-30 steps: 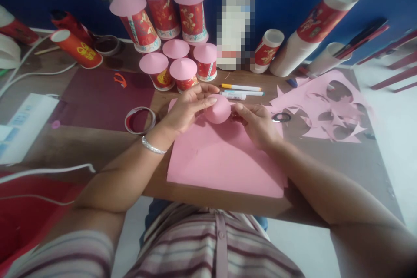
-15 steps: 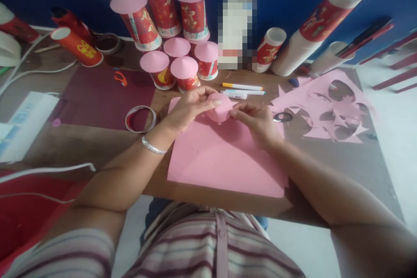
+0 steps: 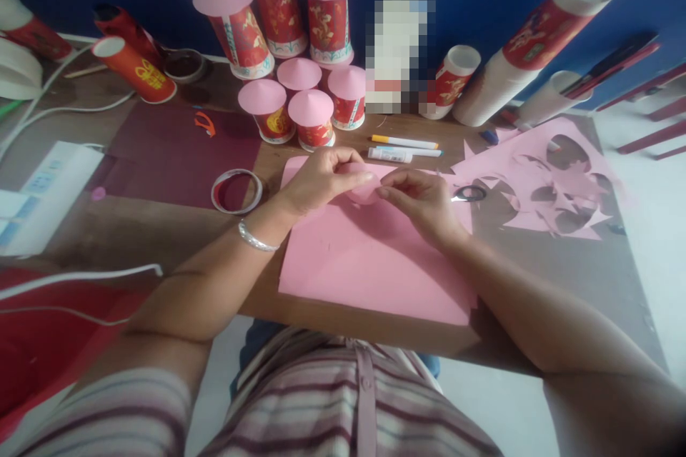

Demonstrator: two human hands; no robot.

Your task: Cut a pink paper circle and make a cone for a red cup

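Note:
My left hand [image 3: 320, 180] and my right hand [image 3: 419, 199] meet over a pink paper sheet [image 3: 369, 260] on the wooden table. Both pinch a small round pink paper piece [image 3: 363, 189], curled into a shallow cone between the fingertips. The left hand's fingers wrap over its top and the right hand's thumb and forefinger press its right edge. A silver bangle [image 3: 255, 238] sits on my left wrist. Most of the pink piece is hidden by the fingers.
Several red paper cups with pink cone lids [image 3: 300, 96] stand behind the hands. Two markers [image 3: 404, 147] lie beside them. A tape roll [image 3: 236, 191] is at left, scissors [image 3: 469, 193] and cut pink scraps [image 3: 552, 182] at right. A stack of cups [image 3: 530, 46] leans against the blue wall.
Both hands have lowered slightly and closed tighter round the pink piece, which now shows less between the fingers. The view has shifted a little.

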